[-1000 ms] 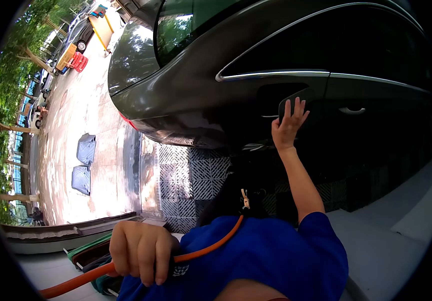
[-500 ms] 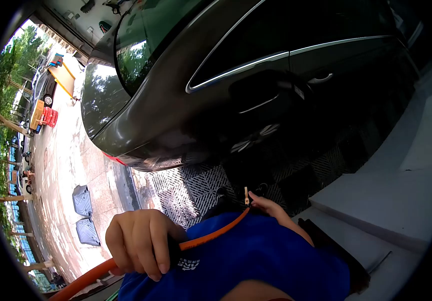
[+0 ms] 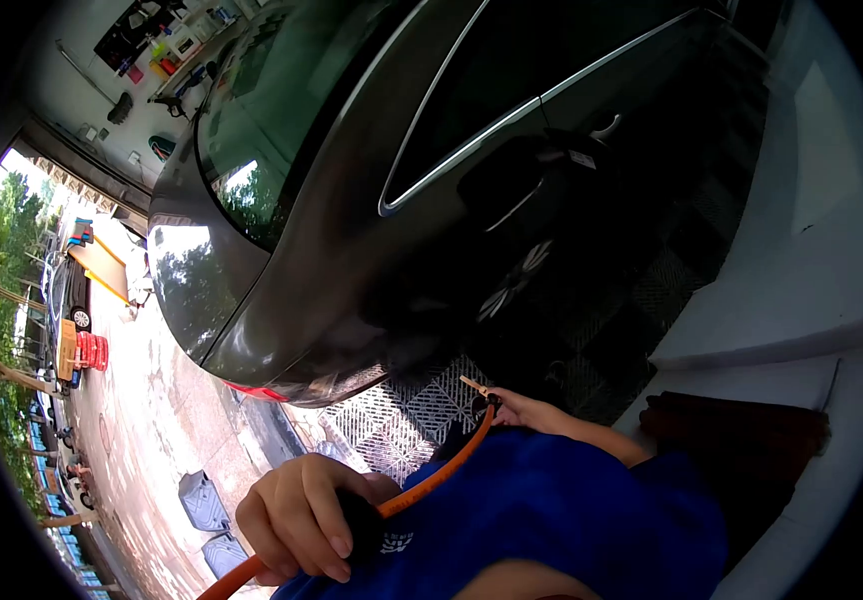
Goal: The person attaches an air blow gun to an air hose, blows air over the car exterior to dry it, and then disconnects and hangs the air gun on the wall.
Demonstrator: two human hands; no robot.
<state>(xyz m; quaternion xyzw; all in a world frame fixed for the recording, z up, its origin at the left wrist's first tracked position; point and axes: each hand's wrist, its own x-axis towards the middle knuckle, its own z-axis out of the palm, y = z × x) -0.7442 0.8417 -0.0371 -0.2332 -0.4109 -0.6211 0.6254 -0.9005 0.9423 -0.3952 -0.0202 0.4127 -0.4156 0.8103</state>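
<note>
An orange hose runs from the lower left, through my left hand, and curves up to my right hand. My left hand has its fingers wrapped round the hose in front of the blue shirt. A dark patch beside its palm cannot be made out. My right hand is closed on a black hose nozzle with a brass-coloured tip. The tip points up and left, toward the lower rear side of a dark car. It looks apart from the bodywork.
Patterned grating tiles cover the floor beside the car. Grey mats lie on sunlit paving at left. A pale ledge with a dark reddish-brown item is at right. Tools hang on the wall at upper left.
The view has turned, bringing more of the tool wall in sight. The nozzle tip has swung from pointing up to pointing up-left. Both hands keep their hold.
</note>
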